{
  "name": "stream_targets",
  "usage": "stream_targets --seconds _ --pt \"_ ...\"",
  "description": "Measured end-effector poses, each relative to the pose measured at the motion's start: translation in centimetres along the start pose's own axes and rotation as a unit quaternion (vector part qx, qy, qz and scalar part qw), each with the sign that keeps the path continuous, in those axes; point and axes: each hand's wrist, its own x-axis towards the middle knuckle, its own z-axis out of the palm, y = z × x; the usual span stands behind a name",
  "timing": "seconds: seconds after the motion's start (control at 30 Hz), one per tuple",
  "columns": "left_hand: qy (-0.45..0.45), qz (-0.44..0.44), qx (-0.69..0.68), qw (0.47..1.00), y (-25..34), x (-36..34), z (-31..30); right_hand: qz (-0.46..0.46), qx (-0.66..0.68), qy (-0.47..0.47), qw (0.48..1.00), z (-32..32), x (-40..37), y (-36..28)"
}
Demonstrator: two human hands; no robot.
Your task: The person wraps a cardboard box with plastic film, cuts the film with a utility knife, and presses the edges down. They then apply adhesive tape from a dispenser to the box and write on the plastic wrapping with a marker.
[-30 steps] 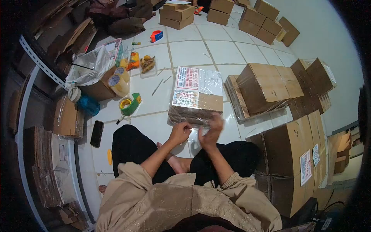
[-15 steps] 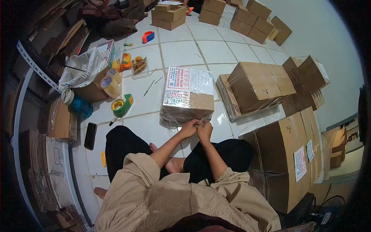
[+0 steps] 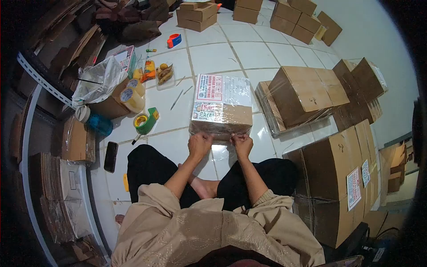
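Note:
A cardboard box (image 3: 231, 115) wrapped in clear plastic stands on the floor in front of my crossed legs. White labels with red print (image 3: 210, 89) cover part of its top. My left hand (image 3: 200, 144) is at the lower left of the near side, its fingers pinched on the clear plastic wrap (image 3: 216, 135). Opposite it, my right hand (image 3: 242, 144) pinches the wrap near the right corner. The film between the hands is thin and hard to make out.
At left are a green tape dispenser (image 3: 152, 120), tape rolls (image 3: 132, 100), a blue bottle (image 3: 100, 124) and a phone (image 3: 111, 156). A cutter-like tool (image 3: 176, 99) lies beyond. Large wrapped cartons (image 3: 331, 178) stand close on the right. Another person's dark clothing (image 3: 140, 31) shows at upper left.
My hands were together at the box's near right edge. They have moved apart, the left hand leftward and the right hand slightly rightward. The view has shifted a little.

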Motion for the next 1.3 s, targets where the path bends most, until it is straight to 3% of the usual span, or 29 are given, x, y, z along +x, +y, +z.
stream_targets --seconds 0.03,0.2,0.27,0.33,0.4,0.47,0.5,0.67,0.77,0.83,0.9,0.97,1.03,1.07,1.1,1.17,1.2,1.23,1.3 --pt "0.023 0.046 -0.02 0.998 -0.5 0.5 1.4 -0.005 -0.018 0.013 1.0 -0.1 0.1 -0.1" --pt "0.014 0.015 -0.025 0.999 2.1 0.3 -0.1 -0.019 -0.024 -0.003 1.0 -0.8 0.5 1.4" --pt "-0.087 -0.069 0.095 0.989 2.7 -0.4 -2.5 -0.027 -0.004 -0.016 1.0 -1.0 0.8 2.3" --pt "-0.077 -0.084 0.1 0.988 1.6 -0.4 -2.5 0.071 0.135 -0.037 0.988 -1.2 0.2 1.5" --pt "-0.068 -0.096 0.105 0.987 0.1 -0.1 -1.6 0.067 0.12 -0.029 0.99 -0.9 0.8 2.9" --pt "0.012 -0.027 -0.014 0.999 -1.1 0.8 0.6 0.065 0.125 -0.006 0.99 -0.7 0.9 3.2" --pt "0.011 -0.024 -0.017 1.0 -1.7 1.1 1.4 0.063 0.124 -0.003 0.99 -0.8 0.8 2.6" --pt "0.008 -0.083 -0.209 0.974 -1.0 1.2 1.8 0.081 0.05 0.003 0.995 -1.5 0.9 1.7" --pt "0.074 -0.034 -0.161 0.984 -1.3 1.6 3.5 0.046 -0.026 0.021 0.998 -1.6 1.2 3.2" --pt "0.07 -0.039 -0.15 0.985 -0.7 1.3 2.8 0.02 -0.071 0.039 0.996 -1.6 1.1 3.8" --pt "0.021 -0.02 -0.21 0.977 -0.7 1.1 2.5 0.127 -0.117 0.026 0.985 -2.0 0.8 3.2" --pt "0.0 0.026 -0.21 0.977 -1.5 0.8 0.8 0.133 -0.124 0.034 0.983 -2.3 0.5 3.1" --pt "-0.198 -0.106 -0.217 0.95 -2.4 0.3 -2.0 0.129 -0.025 -0.01 0.991 -2.6 0.4 4.8" --pt "-0.199 -0.107 -0.215 0.95 -3.2 0.0 -2.9 0.136 0.068 -0.035 0.988 -2.9 0.2 5.3" --pt "-0.183 -0.16 -0.166 0.956 -4.0 -0.3 -3.8 0.138 0.069 -0.036 0.987 -3.1 0.2 5.7" --pt "-0.163 -0.218 -0.113 0.956 -5.0 -1.0 -4.4 0.168 -0.15 -0.019 0.974 -3.5 0.1 6.7" --pt "-0.213 -0.217 -0.041 0.952 -5.4 -1.1 -4.2 0.136 -0.256 -0.035 0.956 -3.5 0.1 7.1" --pt "-0.262 -0.212 0.031 0.941 -5.7 -1.1 -3.8 0.135 -0.254 -0.037 0.957 -3.3 0.2 7.4" --pt "-0.298 -0.197 0.037 0.933 -7.2 -1.4 -1.3 0.216 -0.279 -0.14 0.925 -3.4 0.2 6.1"
